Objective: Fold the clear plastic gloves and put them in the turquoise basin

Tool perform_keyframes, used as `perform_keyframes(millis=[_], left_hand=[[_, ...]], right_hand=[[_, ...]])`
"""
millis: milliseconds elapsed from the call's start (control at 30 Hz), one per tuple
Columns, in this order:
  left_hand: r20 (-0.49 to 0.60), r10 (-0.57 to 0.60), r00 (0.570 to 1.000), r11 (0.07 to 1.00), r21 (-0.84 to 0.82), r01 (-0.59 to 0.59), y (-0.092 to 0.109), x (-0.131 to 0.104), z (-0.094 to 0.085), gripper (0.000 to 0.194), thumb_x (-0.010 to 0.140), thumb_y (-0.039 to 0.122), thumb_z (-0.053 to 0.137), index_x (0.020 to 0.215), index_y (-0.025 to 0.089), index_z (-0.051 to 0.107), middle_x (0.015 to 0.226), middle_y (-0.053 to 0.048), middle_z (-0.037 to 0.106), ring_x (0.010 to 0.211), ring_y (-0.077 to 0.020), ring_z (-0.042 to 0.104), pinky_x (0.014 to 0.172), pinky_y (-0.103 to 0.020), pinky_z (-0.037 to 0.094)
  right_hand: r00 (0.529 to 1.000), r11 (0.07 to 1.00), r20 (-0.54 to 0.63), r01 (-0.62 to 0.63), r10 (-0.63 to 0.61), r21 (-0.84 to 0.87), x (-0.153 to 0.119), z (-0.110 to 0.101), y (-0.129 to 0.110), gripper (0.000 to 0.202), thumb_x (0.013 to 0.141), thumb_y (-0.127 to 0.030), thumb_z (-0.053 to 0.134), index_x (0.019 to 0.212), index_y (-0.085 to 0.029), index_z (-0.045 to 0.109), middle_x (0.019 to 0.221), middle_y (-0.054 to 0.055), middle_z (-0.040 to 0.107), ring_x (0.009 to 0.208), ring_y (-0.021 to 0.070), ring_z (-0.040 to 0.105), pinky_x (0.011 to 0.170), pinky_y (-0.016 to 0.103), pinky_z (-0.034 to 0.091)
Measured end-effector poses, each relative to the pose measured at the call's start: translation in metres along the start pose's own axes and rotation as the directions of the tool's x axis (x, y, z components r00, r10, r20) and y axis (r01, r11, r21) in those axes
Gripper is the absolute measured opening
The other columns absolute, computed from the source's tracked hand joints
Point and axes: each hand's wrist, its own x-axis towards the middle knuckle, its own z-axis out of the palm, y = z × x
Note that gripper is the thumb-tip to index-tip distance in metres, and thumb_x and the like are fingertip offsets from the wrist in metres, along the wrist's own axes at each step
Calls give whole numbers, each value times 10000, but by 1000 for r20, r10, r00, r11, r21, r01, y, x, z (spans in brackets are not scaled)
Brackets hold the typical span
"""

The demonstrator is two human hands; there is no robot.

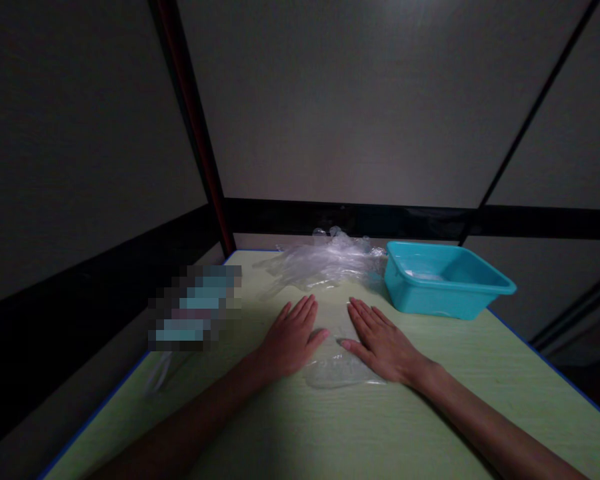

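Note:
A thin, clear plastic piece (pixel 337 370), probably a disposable glove, lies flat on the pale green table with its straight edge toward me. My left hand (pixel 294 340) rests palm down at its left side, fingers stretched out and thumb pointing inward. On the right side, my right hand (pixel 383 340) presses flat too, its fingers extended and angled toward the left. Neither hand grips anything. Beyond my fingertips is a crumpled heap of clear plastic gloves (pixel 330 260), with rounded finger-like tips at its top.
A turquoise plastic basin (pixel 440 300) stands at the back right of the table (pixel 260 440); something clear and shiny shows inside it. At the left edge lies a pixelated blue-green object (pixel 200 307) with a whitish strap (pixel 160 373). Grey wall panels rise behind the table.

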Motion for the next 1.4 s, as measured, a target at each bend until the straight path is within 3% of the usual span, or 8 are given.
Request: perform_keyframes(millis=[300, 500, 633, 1000, 1400], left_hand=[[22, -22, 1000, 1000, -14, 22, -19, -9, -3, 587, 858, 478, 217, 1314, 109, 230, 1391, -113, 214, 1287, -202, 135, 1026, -402, 147], [45, 220, 974, 974, -70, -217, -13, -19, -16, 539, 880, 392, 231, 1346, 147, 112, 1422, -67, 85, 1298, -154, 28, 1050, -366, 80], [92, 311, 946, 947, -113, -301, 3, -22, -22, 591, 864, 452, 263, 1340, 120, 148, 1416, -95, 111, 1296, -169, 52, 1053, -326, 106], [219, 272, 937, 960, -135, -247, -5, -27, -30, 791, 775, 576, 366, 1334, 58, 150, 1400, -165, 87, 1289, -205, 78, 1041, -318, 145], [323, 235, 917, 970, -141, -199, -12, -32, -41, 900, 721, 650, 367, 1345, 67, 81, 1404, -164, 4, 1292, -221, 14, 1040, -345, 118]], right_hand=[[1000, 1000, -12, 5, -5, 2, -1, 3, 2, 729, 828, -587, 198, 1326, -57, 244, 1377, 159, 198, 1272, 231, 154, 1028, 408, 187], [1000, 1000, 16, -2, 2, -5, 0, -1, 0, 757, 824, -594, 195, 1315, -20, 250, 1368, 180, 204, 1268, 236, 163, 1028, 403, 190], [1000, 1000, 26, 4, -4, -15, 0, -1, -1, 754, 827, -590, 193, 1315, -18, 248, 1368, 182, 207, 1269, 235, 162, 1029, 399, 190], [1000, 1000, 9, -3, 3, -11, -1, 0, 1, 738, 827, -588, 198, 1320, -42, 252, 1373, 165, 203, 1270, 227, 162, 1029, 398, 191], [1000, 1000, 26, -1, 2, -23, 0, -3, 0, 754, 826, -594, 181, 1320, -27, 240, 1371, 170, 204, 1271, 231, 159, 1029, 401, 189]])
